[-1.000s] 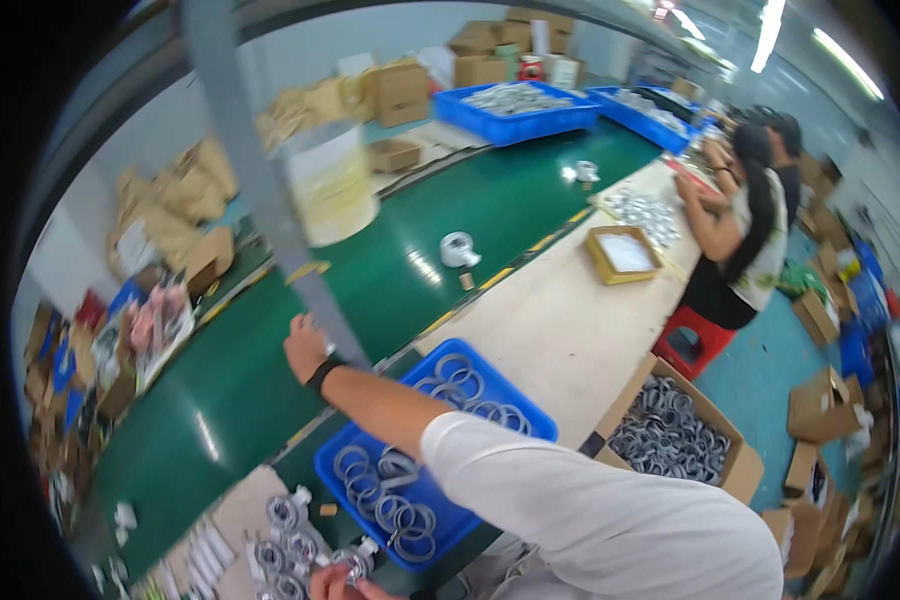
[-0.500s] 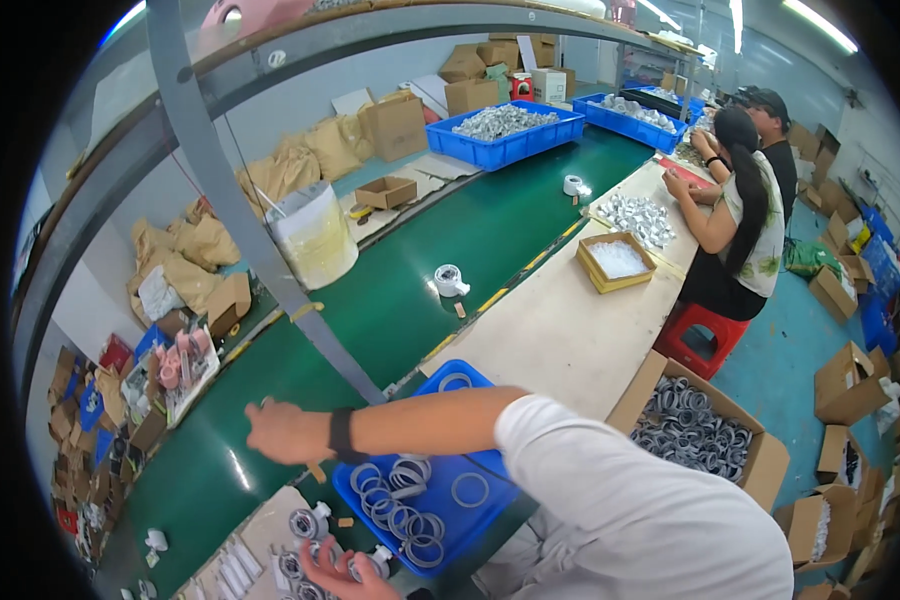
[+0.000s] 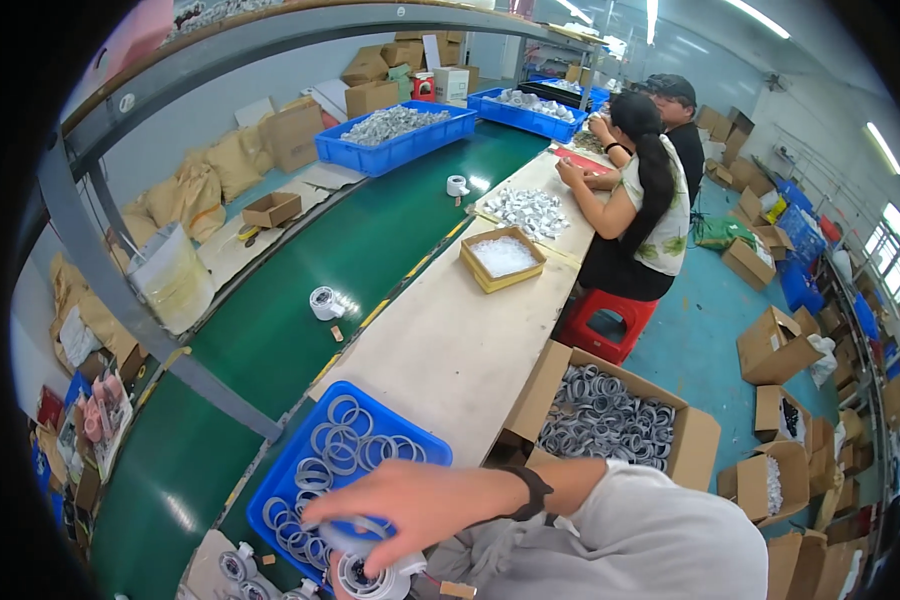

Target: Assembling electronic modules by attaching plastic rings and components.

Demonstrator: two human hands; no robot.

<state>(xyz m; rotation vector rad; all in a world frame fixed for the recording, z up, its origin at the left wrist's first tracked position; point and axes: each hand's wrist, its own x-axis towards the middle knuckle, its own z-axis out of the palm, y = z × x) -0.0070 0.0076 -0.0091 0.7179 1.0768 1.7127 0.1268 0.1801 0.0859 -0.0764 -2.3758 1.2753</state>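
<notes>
Your right hand (image 3: 425,508) is palm-down over the near edge of the blue tray (image 3: 436,455), its fingers closed in a narrow pinch that seems to hold a grey ring (image 3: 372,524), though motion blurs the grip. Just below your thumb sits a white round part (image 3: 353,577), its open face showing, and the ring's nearness to that face probably lets both stay under your eye. Your left hand does not show, so you cannot tell from here how its fingers stand. The loose rings (image 3: 340,452) lie in the tray, whose raised walls likely keep them from rolling off; it sits between you and the green belt (image 3: 390,215), presumably for a short reach. More rings fill the open cardboard box (image 3: 705,440) beside the bench (image 3: 400,350), perhaps as a nearby supply. Other white parts (image 3: 235,565) are grouped left of the tray, while a single white piece (image 3: 324,303) stands out on the belt, well apart from your hand.
</notes>
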